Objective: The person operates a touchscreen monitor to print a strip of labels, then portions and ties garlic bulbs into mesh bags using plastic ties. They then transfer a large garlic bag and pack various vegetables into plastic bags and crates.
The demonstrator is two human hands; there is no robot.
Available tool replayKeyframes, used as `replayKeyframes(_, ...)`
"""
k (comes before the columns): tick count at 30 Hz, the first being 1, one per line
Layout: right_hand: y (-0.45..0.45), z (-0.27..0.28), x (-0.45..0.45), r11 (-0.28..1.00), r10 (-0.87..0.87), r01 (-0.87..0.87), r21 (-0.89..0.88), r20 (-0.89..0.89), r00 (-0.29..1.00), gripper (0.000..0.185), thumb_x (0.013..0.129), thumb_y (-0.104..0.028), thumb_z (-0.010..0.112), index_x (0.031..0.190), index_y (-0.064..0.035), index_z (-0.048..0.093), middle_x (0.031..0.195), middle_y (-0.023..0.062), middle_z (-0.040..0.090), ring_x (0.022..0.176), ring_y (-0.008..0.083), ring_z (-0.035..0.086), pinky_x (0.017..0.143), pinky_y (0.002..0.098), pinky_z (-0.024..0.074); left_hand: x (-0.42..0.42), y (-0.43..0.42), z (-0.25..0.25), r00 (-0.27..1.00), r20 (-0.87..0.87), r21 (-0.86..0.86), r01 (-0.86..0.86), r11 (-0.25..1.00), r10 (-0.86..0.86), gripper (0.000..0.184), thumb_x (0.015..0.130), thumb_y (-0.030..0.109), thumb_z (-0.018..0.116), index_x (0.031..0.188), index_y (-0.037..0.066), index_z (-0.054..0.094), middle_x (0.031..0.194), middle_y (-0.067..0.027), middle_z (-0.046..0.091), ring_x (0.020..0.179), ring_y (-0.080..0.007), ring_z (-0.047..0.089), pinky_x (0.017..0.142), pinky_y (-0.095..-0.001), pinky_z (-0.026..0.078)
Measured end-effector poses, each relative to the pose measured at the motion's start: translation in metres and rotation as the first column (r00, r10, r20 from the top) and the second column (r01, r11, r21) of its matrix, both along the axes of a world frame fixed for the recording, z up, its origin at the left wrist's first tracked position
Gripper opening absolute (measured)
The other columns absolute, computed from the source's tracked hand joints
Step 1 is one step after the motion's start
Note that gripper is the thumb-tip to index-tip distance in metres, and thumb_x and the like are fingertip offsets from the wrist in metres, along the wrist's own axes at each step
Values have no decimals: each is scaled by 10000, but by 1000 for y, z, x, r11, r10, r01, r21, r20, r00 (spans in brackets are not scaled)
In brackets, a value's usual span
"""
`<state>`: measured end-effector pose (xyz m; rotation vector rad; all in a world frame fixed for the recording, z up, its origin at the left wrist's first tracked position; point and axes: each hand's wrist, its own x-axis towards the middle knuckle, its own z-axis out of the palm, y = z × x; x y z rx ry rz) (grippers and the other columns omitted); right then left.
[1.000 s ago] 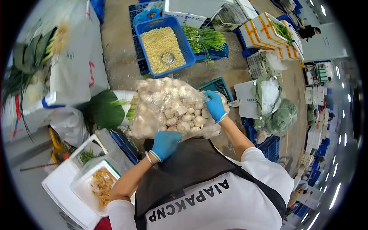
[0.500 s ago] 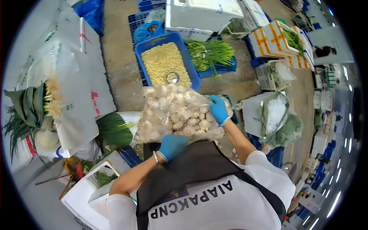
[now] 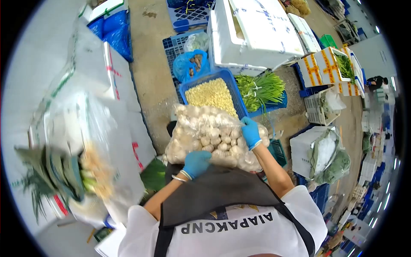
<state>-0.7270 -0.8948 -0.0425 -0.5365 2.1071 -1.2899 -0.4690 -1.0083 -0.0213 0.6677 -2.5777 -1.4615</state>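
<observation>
A large clear plastic bag of garlic (image 3: 214,139) lies across in front of my apron, filled with whole pale bulbs. My left hand (image 3: 197,164), in a blue glove, is closed on the bag's near side with curled fingers. At its right end, my blue-gloved right hand (image 3: 251,132) grips the plastic. Just beyond the bag stands a blue basket (image 3: 239,96) of peeled garlic cloves (image 3: 212,94); the bag hides its near part. A green crate (image 3: 279,153) shows partly behind my right forearm.
Bundled green stalks (image 3: 263,90) lie right of the basket. White foam boxes (image 3: 261,30) stand beyond it. Leeks (image 3: 64,171) and wrapped boxes line the left. To the right are a foam box with a green bag (image 3: 332,165) and a white crate (image 3: 319,107).
The view has shifted, so the surroundings sit farther right and lower. The bag now overlaps the near part of the basket, covering the round metal item seen there before. Both hands stay on it.
</observation>
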Motion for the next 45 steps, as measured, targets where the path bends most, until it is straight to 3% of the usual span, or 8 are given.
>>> replayKeyframes(2, -46, -29, 1, 999, -17, 21, 27, -149, 989, 99, 759, 51, 490, 698, -26, 495, 630, 32, 408, 636, 104, 381, 569, 296, 364, -7, -62, -19, 992, 103, -86, 88, 992, -79, 159, 787, 217, 621, 666, 126, 570, 699, -149, 589, 661, -378, 580, 588, -475, 433)
replayKeyframes(7, -172, -51, 2, 958, -175, 135, 253, 143, 974, 109, 739, 43, 484, 738, -41, 553, 645, -15, 451, 629, 104, 423, 560, 290, 374, -39, -242, -26, 986, 73, -199, 160, 967, -149, 68, 764, 107, 546, 720, 111, 598, 738, -129, 599, 696, -350, 608, 597, -464, 468)
replayKeyframes(17, -450, -112, -76, 925, -289, 357, -128, 370, 883, 155, 750, 61, 462, 768, -67, 547, 699, -21, 485, 651, 89, 438, 561, 258, 366, -150, -539, -79, 960, 122, -599, 274, 752, -253, 99, 705, 26, 582, 711, 125, 590, 757, -109, 565, 757, -333, 585, 645, -440, 442)
replayKeyframes(24, -569, -198, -188, 989, -113, 123, 78, -126, 986, 181, 810, -32, 511, 956, -23, 618, 756, 61, 573, 674, 131, 496, 601, 316, 434, -252, -684, -192, 883, 150, -679, 419, 602, -445, 102, 724, 17, 587, 712, 112, 619, 773, -138, 620, 771, -351, 615, 654, -432, 491)
replayKeyframes(29, -578, -304, -237, 983, -156, 163, 82, -87, 984, 139, 772, -24, 534, 892, 8, 597, 805, 143, 623, 738, 210, 546, 689, 365, 465, -296, -676, -315, 932, 143, -653, 341, 676, -333, 46, 748, 104, 653, 758, 94, 610, 853, -144, 612, 821, -357, 586, 706, -440, 471)
replayKeyframes(35, -578, -473, -257, 956, 92, 46, 289, -445, 891, 302, 805, -83, 536, 1086, -36, 636, 993, 172, 684, 874, 289, 636, 792, 360, 489, -231, -554, -369, 974, -25, -254, -224, 941, 225, 131, 796, 162, 691, 797, 53, 617, 839, -151, 601, 821, -356, 583, 719, -453, 459)
replayKeyframes(39, -573, -492, -276, 942, -282, 285, 176, -46, 958, 287, 792, -82, 527, 1045, -27, 651, 998, 225, 673, 868, 352, 646, 792, 393, 495, -123, -460, -393, 840, 206, 74, -524, 848, 501, 160, 844, 185, 692, 826, 37, 634, 845, -134, 622, 786, -311, 604, 725, -392, 477)
replayKeyframes(45, -571, -488, -312, 896, -61, 89, 435, -78, 995, 329, 803, -146, 558, 1086, -1, 642, 1020, 220, 675, 902, 388, 646, 822, 414, 501, -87, -426, -390, 718, 417, 226, -676, 701, 558, 218, 851, 136, 686, 1034, 28, 634, 1030, -139, 642, 965, -280, 627, 889, -365, 485)
